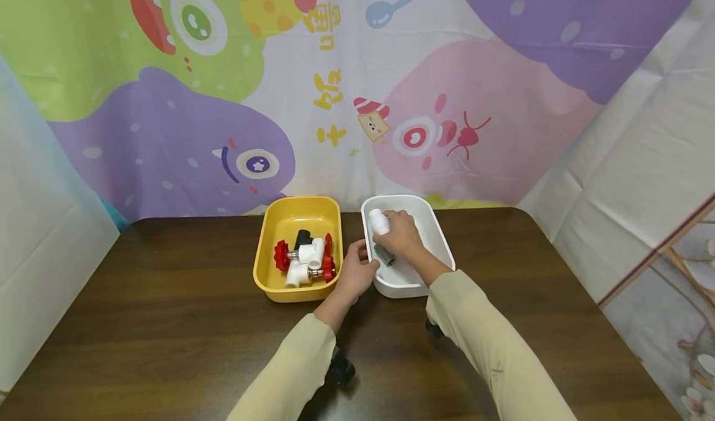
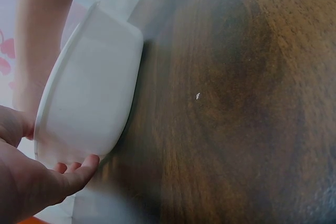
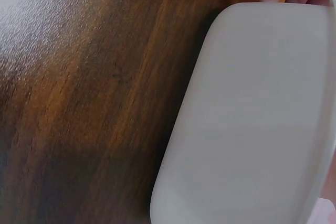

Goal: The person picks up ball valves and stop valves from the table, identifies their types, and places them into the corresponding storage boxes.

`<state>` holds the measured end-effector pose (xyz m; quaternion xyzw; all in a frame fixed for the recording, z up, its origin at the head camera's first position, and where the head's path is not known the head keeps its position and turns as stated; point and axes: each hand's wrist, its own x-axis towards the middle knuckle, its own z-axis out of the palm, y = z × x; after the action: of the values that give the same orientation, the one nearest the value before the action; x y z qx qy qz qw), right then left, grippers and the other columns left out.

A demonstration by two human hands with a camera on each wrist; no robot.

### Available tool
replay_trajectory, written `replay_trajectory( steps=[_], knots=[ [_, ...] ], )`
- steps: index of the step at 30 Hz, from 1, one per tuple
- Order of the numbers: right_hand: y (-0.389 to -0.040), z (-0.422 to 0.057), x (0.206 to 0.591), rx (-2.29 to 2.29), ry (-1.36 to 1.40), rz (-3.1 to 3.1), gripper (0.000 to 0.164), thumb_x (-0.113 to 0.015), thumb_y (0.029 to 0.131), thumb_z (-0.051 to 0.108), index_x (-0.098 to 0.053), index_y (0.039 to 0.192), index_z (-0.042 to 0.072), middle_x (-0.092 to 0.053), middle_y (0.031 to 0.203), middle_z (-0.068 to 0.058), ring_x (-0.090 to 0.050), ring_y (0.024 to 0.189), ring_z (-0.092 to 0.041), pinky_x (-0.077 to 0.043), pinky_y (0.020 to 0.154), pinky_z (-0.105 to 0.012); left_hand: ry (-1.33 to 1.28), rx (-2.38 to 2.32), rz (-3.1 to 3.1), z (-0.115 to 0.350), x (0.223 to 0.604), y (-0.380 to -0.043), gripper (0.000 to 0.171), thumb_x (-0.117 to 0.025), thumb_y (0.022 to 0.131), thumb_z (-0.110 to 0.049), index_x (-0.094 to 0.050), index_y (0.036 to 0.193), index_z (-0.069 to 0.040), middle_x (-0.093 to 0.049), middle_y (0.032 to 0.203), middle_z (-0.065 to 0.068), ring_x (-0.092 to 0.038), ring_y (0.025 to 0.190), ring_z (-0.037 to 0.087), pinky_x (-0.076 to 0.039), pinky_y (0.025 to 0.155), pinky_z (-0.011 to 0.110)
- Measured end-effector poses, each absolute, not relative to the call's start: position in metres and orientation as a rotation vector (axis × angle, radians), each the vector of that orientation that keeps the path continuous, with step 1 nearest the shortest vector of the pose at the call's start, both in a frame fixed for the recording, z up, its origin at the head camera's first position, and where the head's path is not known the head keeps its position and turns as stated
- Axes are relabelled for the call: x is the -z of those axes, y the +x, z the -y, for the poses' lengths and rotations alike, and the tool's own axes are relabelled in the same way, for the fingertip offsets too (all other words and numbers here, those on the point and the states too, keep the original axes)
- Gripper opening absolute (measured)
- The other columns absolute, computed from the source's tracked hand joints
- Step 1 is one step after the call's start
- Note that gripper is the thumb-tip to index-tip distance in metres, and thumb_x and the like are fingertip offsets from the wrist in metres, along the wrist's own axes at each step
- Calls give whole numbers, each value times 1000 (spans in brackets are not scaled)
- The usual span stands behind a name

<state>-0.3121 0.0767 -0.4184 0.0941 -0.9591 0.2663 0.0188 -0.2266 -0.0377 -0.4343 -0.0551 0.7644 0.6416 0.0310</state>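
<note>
In the head view, my right hand (image 1: 403, 231) is inside the white bin (image 1: 441, 238), holding a white plastic pipe fitting (image 1: 379, 221) near the bin's far left corner. Just below it in the same bin lies a grey pipe piece (image 1: 384, 255). My left hand (image 1: 357, 272) grips the left side of the bin, fingers (image 2: 84, 174) along the outer wall and thumb at the rim. The right wrist view is mostly filled by the bin's outer wall (image 3: 252, 114); the right hand is hidden there.
A yellow bin (image 1: 268, 281) stands to the left, holding white valve fittings (image 1: 313, 253) with red handles (image 1: 282, 256) and a black piece (image 1: 303, 238). Both bins sit near the back edge of the brown wooden table (image 1: 184, 321), before a printed cloth (image 1: 335, 172).
</note>
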Motion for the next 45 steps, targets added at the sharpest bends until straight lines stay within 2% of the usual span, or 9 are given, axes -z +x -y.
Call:
replay_trajectory(
  steps=[14, 29, 45],
  knots=[
    [-310, -71, 424, -779, 303, 3004, 65, -68, 75, 30, -50, 132, 5, -53, 123, -18, -50, 108, -31, -47, 85, -40, -158, -1968, -2366, 39, 431, -224, 52, -52, 88, -2, -34, 137, 1, -47, 126, 24, -54, 112, 33, -52, 90, 41],
    [-307, -71, 430, -775, 254, 3031, 64, -68, 77, 33, -50, 133, 7, -52, 126, -17, -48, 114, -31, -46, 86, -47, -162, -1973, -2367, 37, 432, -224, 53, -52, 87, -2, -35, 137, 0, -49, 125, 24, -55, 111, 32, -52, 89, 40],
    [-306, -69, 431, -744, 261, 3013, 64, -69, 78, 36, -50, 132, 7, -51, 128, -17, -48, 114, -31, -45, 89, -46, -180, -1980, -2381, 36, 432, -225, 53, -53, 87, -1, -35, 137, 0, -50, 123, 21, -56, 111, 33, -52, 89, 41]
  ],
)
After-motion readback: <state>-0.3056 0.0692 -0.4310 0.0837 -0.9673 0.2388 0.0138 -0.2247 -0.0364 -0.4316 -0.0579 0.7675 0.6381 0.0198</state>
